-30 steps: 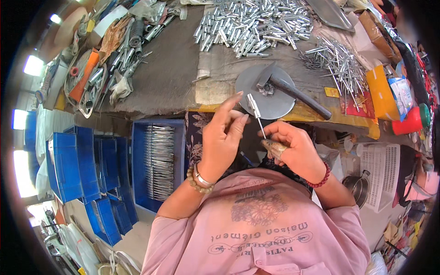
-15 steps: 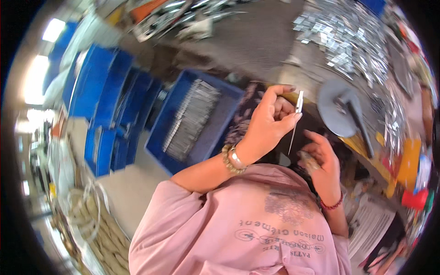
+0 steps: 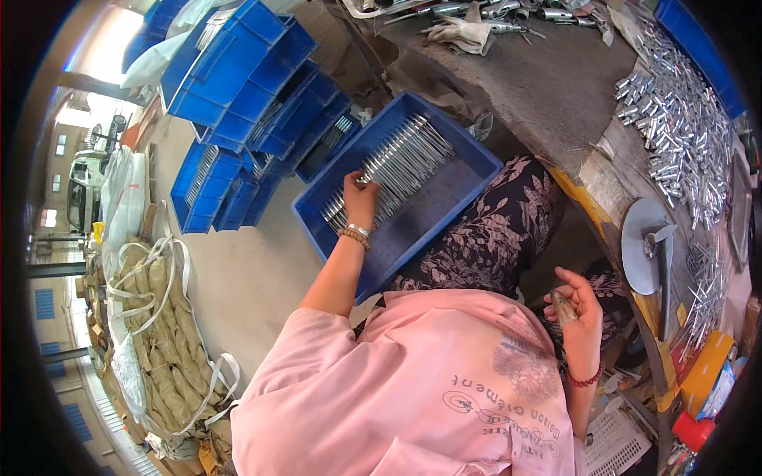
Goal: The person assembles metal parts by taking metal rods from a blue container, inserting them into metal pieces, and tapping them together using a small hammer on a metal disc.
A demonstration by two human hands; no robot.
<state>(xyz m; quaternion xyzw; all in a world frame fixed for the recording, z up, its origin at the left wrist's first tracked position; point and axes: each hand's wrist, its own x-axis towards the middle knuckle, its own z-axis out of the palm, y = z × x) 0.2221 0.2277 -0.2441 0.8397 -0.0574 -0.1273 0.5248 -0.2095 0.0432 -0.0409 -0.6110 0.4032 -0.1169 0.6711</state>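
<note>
My left hand (image 3: 360, 198) is down in a blue plastic bin (image 3: 468, 178), at the left end of a row of slim silvery metal rods (image 3: 413, 163). Its fingers are bent and closed at the rod tops, and a thin metal rod seems to be pinched there; the fingers partly hide it. My right hand (image 3: 578, 311) hovers near my lap at the bench's edge. Its fingers are loosely curled and apart, and a greyish covering shows at the thumb. I make out nothing held in it.
Stacked blue bins (image 3: 238, 87) rise at the left beyond my bin. On the bench to the right lie a heap of short metal tubes (image 3: 675, 135) and a round grey plate with a handle (image 3: 641, 246). A work glove (image 3: 464, 33) lies at the back.
My left hand has moved left, from in front of me into the blue bin, carrying the thin metal rod. My right hand has dropped slightly. The view has turned left.
</note>
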